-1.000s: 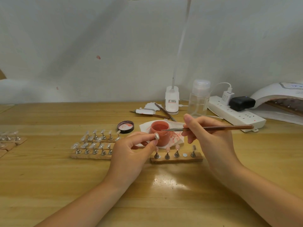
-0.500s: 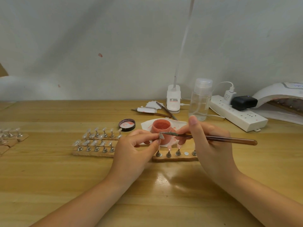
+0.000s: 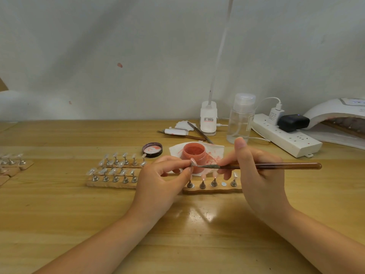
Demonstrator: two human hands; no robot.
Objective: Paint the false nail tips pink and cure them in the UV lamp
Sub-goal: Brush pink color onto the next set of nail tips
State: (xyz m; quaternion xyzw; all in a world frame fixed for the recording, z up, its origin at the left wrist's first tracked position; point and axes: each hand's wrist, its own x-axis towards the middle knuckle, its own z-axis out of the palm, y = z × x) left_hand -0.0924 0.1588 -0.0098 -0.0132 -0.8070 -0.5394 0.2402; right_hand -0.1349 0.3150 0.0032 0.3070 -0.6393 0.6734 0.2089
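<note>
My left hand pinches a small nail tip on its stand in front of the open pink paint jar. My right hand grips a brown brush, and the brush's tip touches the held nail tip. Just below my hands lies a wooden strip with several metal stands; some of them carry pink tips. The white UV lamp stands at the far right edge.
Two more wooden strips with clear nail tips lie to the left. The jar's lid lies beside a stained tissue. Behind are a clear bottle, a power strip, a lamp base and spare brushes.
My right hand brought the brush from the jar down to the nail tip held by my left hand. The view shifted slightly.
</note>
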